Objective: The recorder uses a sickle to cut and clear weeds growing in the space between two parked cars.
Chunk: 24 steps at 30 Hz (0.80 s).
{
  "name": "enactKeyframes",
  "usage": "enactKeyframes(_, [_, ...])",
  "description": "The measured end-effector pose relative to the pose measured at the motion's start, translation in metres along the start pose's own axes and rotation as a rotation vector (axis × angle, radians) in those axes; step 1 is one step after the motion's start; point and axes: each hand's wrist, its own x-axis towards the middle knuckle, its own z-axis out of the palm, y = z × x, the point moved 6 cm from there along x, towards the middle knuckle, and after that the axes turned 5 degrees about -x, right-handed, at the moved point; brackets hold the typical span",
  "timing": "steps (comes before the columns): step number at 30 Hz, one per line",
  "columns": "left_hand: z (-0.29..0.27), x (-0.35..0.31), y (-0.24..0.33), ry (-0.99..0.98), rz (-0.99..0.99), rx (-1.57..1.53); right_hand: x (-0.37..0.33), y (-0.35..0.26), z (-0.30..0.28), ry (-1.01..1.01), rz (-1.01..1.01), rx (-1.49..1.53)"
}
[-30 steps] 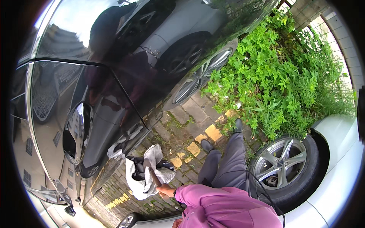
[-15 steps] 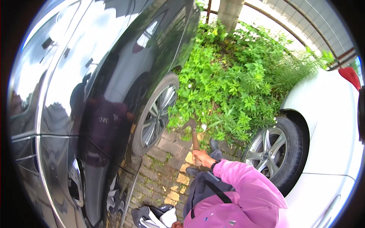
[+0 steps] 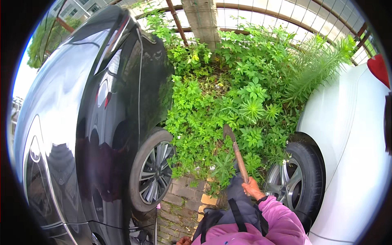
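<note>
My right hand (image 3: 252, 188) is closed around the wooden handle of a sickle (image 3: 239, 160). The sickle's dark, rusty-looking blade points away from me among the green weeds (image 3: 208, 118), and leaves lie close around it. Only a small part of my left hand (image 3: 184, 241) shows at the lower edge, low beside my body. Its fingers are mostly cut off by the frame, and nothing can be made out in it.
A black car (image 3: 110, 134) stands close on my left, a white car (image 3: 347, 147) on my right. Behind the weeds rise a concrete post (image 3: 201, 22) and a wire fence (image 3: 281, 14). Brick paving (image 3: 183, 191) with a yellow strip lies underfoot.
I have moved forward toward the weeds and fence. My right hand has carried the sickle from above the paving to among the leaves.
</note>
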Motion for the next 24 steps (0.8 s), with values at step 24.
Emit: enactKeyframes(24, [0.093, 0.305, 0.209, 0.073, -0.030, 1.148, 0.459, -0.193, -0.023, 0.399, -0.458, -0.473])
